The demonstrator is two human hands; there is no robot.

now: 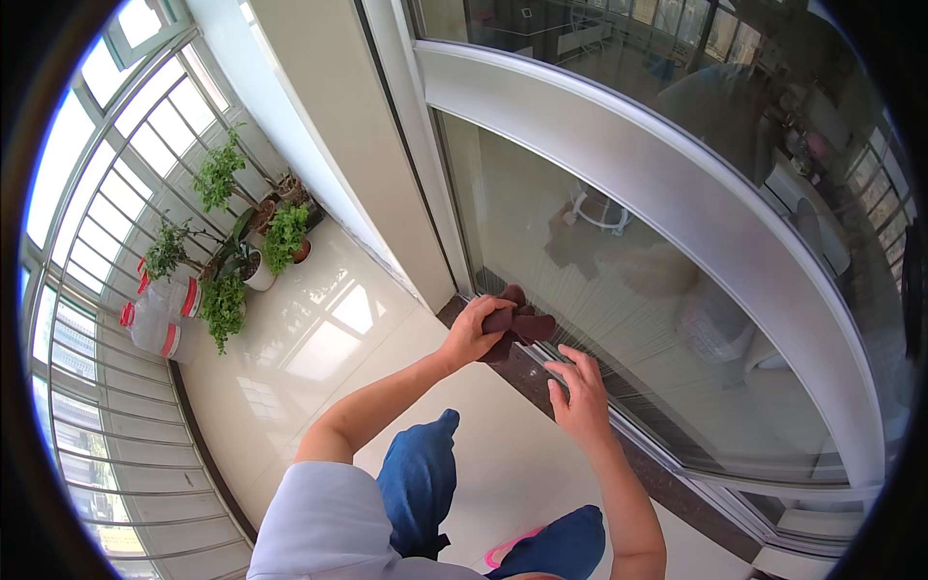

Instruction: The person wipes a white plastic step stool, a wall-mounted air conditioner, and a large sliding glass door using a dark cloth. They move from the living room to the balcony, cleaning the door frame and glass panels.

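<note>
Left hand [472, 331] clenched a dark red cloth [519, 324] vs. the bottom of the sliding glass door [619, 290], right hand [580, 396] spread empty just below it; cloth prob. soft, light, best bunched in the fist

Open room is offered by the glossy cream tiled floor [319, 348] to the left of the hands. Passage to the right is barred by the large glass sliding door [619, 280] with its broad silver aluminium frame [677, 184]. The dark stone threshold strip [527, 377] below is partly covered by a crumpled maroon cloth [517, 324]. The far left corner is crowded with green potted plants [242, 251] and clear red-capped plastic jugs [159, 314].
</note>
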